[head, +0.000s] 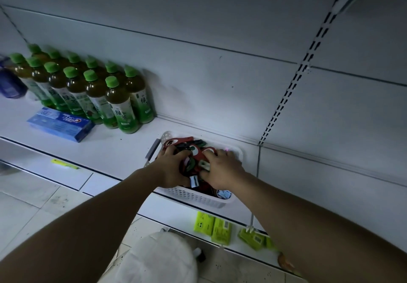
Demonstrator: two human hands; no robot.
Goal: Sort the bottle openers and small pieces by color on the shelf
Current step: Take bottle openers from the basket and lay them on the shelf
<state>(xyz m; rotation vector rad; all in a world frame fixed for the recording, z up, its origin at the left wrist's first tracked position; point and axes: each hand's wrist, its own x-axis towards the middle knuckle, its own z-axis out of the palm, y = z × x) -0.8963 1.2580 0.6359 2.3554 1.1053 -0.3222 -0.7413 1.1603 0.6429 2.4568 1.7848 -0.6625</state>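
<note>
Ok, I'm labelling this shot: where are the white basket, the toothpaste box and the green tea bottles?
white basket point(193, 197): head view, on its perforated front wall.
toothpaste box point(59, 124): head view, on its blue top face.
green tea bottles point(123, 115): head view, on the front bottle's label.

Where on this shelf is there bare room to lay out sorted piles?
Bare shelf lies between the toothpaste box and tea bottles on one side and the basket on the other, and again right of the basket. Crowded: the basket itself, with the left hand and right hand among the openers.
</note>
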